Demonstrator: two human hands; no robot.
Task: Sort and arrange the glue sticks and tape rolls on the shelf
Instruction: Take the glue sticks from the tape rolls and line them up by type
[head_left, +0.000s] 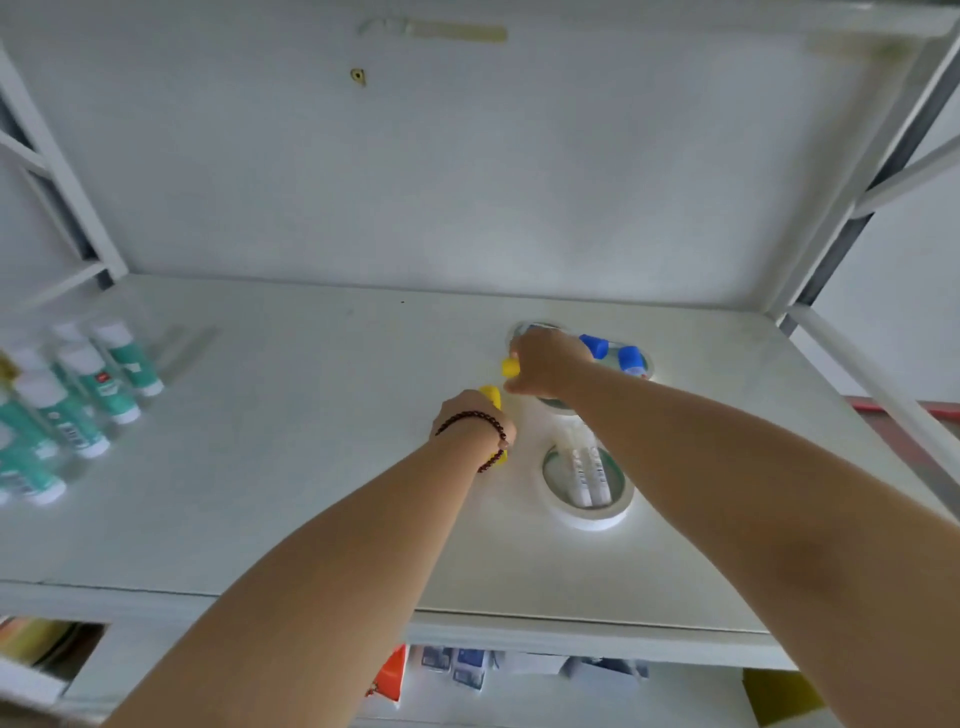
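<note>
While both hands work at the white shelf (291, 467), each has a yellow-capped glue stick in its grip

Labels: green-and-white glue sticks (78, 410) lying in a row at shelf's left carry a small red mark and print, too blurred to read. Left hand (475, 418), dark bead bracelet (478, 431) on wrist, closed round a yellow glue stick (491, 397). Right hand (545, 364) closed on another yellow-capped stick (510, 367), over the far white tape roll (535, 332). Two blue-capped sticks (610, 351) lie just right of that hand. Near tape roll (589, 512) lies flat, two white sticks (589, 475) resting across its hole. Right forearm crosses between the rolls, hiding the far roll's near side. Boxes (457, 667) on shelf below, print unreadable
</note>
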